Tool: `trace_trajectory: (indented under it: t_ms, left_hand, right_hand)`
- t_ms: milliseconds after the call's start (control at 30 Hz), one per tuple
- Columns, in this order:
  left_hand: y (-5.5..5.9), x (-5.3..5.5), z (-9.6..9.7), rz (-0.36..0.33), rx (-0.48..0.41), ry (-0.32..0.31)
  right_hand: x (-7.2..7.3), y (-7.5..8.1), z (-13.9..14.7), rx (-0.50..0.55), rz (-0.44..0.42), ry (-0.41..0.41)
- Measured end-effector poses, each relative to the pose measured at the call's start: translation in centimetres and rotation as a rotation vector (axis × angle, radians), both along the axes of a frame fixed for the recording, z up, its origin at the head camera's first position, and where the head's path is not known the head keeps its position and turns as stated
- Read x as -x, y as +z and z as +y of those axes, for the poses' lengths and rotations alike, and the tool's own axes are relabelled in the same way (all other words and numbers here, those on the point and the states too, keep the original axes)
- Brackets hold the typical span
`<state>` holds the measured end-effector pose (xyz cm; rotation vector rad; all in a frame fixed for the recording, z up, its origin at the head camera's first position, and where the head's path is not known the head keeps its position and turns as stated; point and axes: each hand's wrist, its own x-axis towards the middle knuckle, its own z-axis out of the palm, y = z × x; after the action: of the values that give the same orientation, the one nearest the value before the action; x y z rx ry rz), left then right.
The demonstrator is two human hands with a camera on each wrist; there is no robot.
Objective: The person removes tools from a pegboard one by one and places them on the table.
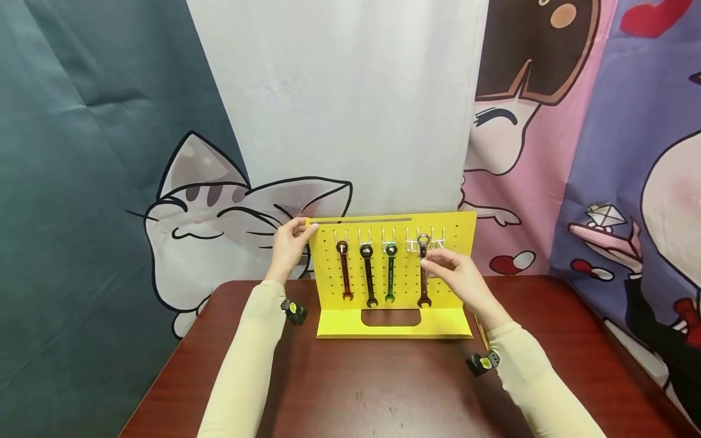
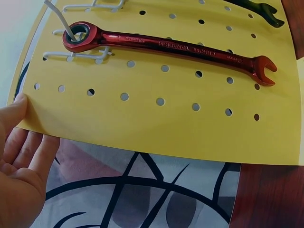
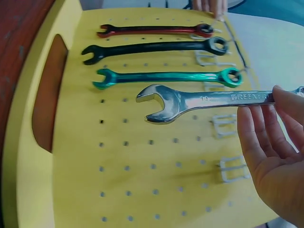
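Note:
A yellow pegboard [image 1: 397, 286] stands on the table, and my left hand [image 1: 288, 244] pinches its upper left corner, thumb in front and fingers behind. My right hand [image 1: 460, 277] holds a silver combination wrench [image 3: 190, 100] between thumb and fingers near its ring end. In the head view this wrench is upright, open end down, in front of the board. To its left, a red wrench [image 2: 171, 47], a black wrench [image 1: 369, 277] and a green wrench [image 3: 166, 77] hang by their ring ends on white hooks.
Right of the green wrench, white wire hooks [image 3: 233, 168] carry no tool. The board's yellow foot [image 1: 394, 331] rests on the reddish-brown table [image 1: 383, 383]. Behind the table hangs a cartoon-printed curtain [image 1: 339, 109].

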<state>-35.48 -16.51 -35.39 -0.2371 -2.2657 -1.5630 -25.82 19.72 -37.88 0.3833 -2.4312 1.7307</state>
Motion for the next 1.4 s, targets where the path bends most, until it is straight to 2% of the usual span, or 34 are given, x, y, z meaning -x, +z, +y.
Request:
trace_trajectory:
  t_ms: [267, 533, 633, 800, 1000, 1100, 1267, 1400]
  left_hand:
    - [0.0, 0.0, -0.3, 0.024, 0.011, 0.004]
    - [-0.2, -0.1, -0.1, 0.015, 0.024, -0.01]
    - [-0.2, -0.1, -0.1, 0.016, 0.02, -0.009]
    - [0.1, 0.0, 0.0, 0.031, 0.017, -0.008]
    - [0.2, 0.1, -0.1, 0.019, 0.015, -0.007]
    - [0.1, 0.2, -0.1, 0.023, 0.021, -0.004]
    - [0.0, 0.3, -0.1, 0.03, 0.026, -0.002]
    - [0.0, 0.2, -0.2, 0.024, 0.027, 0.002]
  right_hand:
    - [-1.1, 2.6, 1.7, 0.005, 0.077, -0.064]
    - [-1.8, 3.4, 4.6, 0.051, 0.144, -0.124]
    - [-2.1, 3.8, 5.7, 0.102, 0.134, -0.143]
    - [-2.2, 4.3, 7.7, 0.252, 0.113, -0.158]
    - [-2.4, 4.0, 9.8, 0.271, 0.086, -0.203]
    - [-2.3, 3.4, 10.6, 0.337, 0.075, -0.187]
    - [-1.9, 2.0, 11.5, 0.413, 0.042, -0.173]
    - [-1.6, 0.4, 12.3, 0.394, -0.017, -0.19]
